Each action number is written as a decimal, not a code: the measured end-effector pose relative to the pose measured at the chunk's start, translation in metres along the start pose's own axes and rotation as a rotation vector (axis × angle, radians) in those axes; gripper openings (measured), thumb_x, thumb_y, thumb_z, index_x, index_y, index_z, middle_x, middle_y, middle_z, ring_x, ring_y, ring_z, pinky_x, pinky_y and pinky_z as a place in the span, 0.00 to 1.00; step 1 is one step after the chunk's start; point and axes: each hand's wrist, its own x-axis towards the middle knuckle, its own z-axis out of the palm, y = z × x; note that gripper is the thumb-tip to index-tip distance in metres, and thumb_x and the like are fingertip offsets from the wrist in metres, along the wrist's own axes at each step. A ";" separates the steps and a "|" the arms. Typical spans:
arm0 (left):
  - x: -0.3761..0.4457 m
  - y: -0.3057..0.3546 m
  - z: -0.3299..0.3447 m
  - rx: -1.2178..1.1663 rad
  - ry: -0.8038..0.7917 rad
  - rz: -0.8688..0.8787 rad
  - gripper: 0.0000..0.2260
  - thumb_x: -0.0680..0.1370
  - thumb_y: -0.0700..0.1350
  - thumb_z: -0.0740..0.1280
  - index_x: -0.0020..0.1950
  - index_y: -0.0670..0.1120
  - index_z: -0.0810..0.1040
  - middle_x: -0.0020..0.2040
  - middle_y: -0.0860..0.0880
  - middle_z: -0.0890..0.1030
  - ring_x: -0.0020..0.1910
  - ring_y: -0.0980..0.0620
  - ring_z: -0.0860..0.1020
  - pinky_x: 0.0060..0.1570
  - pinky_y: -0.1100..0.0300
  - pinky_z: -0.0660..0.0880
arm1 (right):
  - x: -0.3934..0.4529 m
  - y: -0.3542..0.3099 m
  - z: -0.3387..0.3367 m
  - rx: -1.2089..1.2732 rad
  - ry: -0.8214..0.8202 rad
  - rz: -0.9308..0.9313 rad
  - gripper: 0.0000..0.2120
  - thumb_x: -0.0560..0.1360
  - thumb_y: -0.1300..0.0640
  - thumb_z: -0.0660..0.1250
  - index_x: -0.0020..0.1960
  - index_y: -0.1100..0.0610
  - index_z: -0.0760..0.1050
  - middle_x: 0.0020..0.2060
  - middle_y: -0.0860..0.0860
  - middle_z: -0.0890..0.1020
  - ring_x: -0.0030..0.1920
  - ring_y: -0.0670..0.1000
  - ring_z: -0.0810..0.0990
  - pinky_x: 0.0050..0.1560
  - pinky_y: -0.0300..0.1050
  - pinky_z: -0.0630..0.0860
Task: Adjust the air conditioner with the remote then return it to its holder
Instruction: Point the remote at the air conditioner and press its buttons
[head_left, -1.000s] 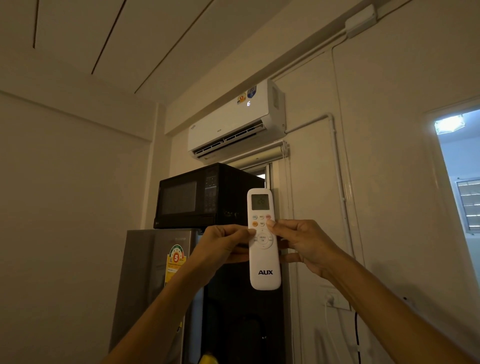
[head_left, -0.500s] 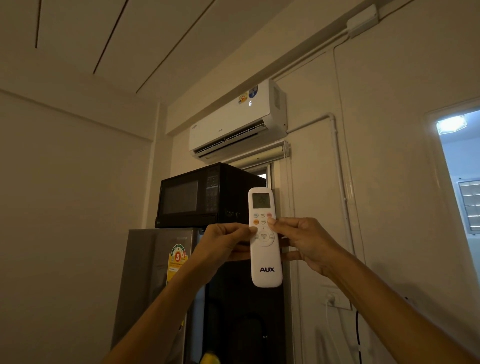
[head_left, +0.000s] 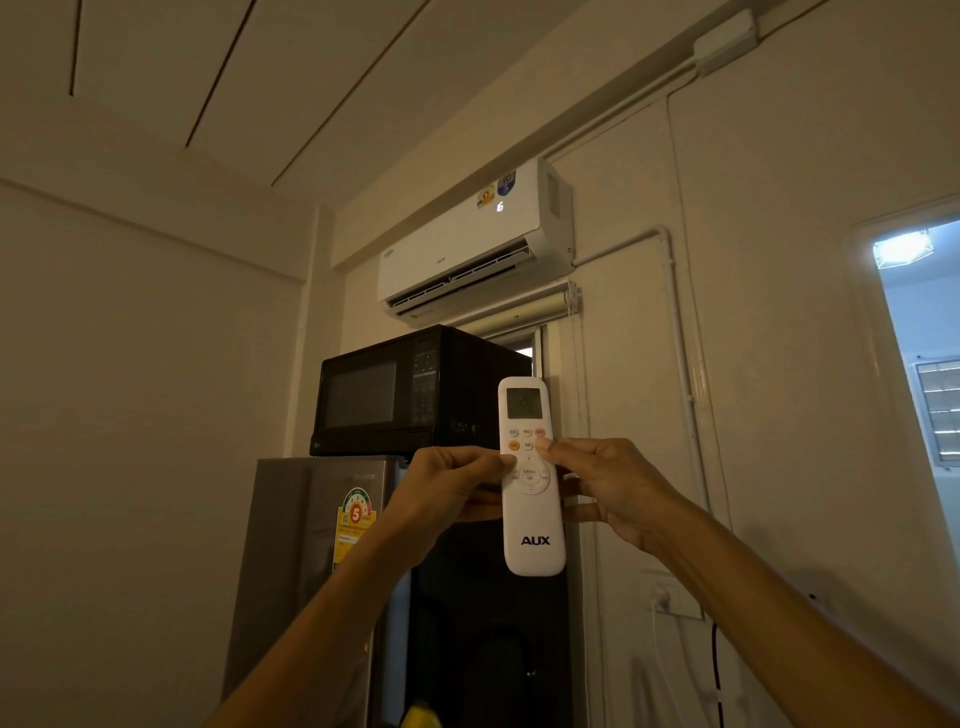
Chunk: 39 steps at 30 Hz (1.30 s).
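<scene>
The remote (head_left: 531, 475) is held upright in front of the camera, screen end up, with the "AUX" mark near its lower end. Both hands grip it at mid-length.

Left hand (head_left: 449, 488): closed around the left edge of the remote, fingers behind the body, thumb lying on the front face just left of the round "MENU OK" pad.

Right hand (head_left: 615, 488): closed around the right edge, fingers behind the body, thumb tip on the front face at the lower right of the small button rows, just above the round pad.

The remote screen is lit dimly; its reading cannot be made out.

The air conditioner (head_left: 475, 244) is mounted high on the wall, above and behind the remote. Its lower flap stands open, and a lit figure shows on the right part of its front panel, under two stickers.

A black microwave (head_left: 405, 389) stands below the unit on top of a grey fridge (head_left: 311, 545). The fridge door bears a label with a "5". The top of the remote overlaps the right end of the microwave in this view.

A wall socket (head_left: 670, 597) with a plug sits below the right forearm.
</scene>
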 end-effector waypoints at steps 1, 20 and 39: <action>0.000 0.000 0.000 -0.001 -0.001 0.000 0.04 0.76 0.42 0.65 0.45 0.46 0.80 0.43 0.49 0.85 0.40 0.54 0.85 0.37 0.63 0.82 | 0.000 0.000 0.000 0.002 -0.006 0.001 0.15 0.74 0.53 0.66 0.57 0.59 0.78 0.43 0.51 0.83 0.38 0.47 0.84 0.31 0.42 0.79; 0.003 -0.003 -0.004 -0.006 -0.011 -0.003 0.04 0.76 0.42 0.65 0.46 0.46 0.80 0.44 0.48 0.85 0.40 0.54 0.85 0.37 0.63 0.81 | 0.005 0.004 -0.001 0.009 -0.034 -0.008 0.15 0.73 0.53 0.67 0.57 0.59 0.78 0.45 0.52 0.84 0.39 0.47 0.85 0.31 0.42 0.80; 0.001 -0.003 -0.005 -0.006 0.004 -0.004 0.04 0.75 0.42 0.65 0.45 0.47 0.80 0.43 0.49 0.85 0.39 0.54 0.85 0.36 0.64 0.81 | 0.003 0.005 -0.003 0.057 -0.088 -0.025 0.13 0.74 0.54 0.66 0.56 0.57 0.78 0.46 0.52 0.85 0.40 0.47 0.86 0.33 0.43 0.81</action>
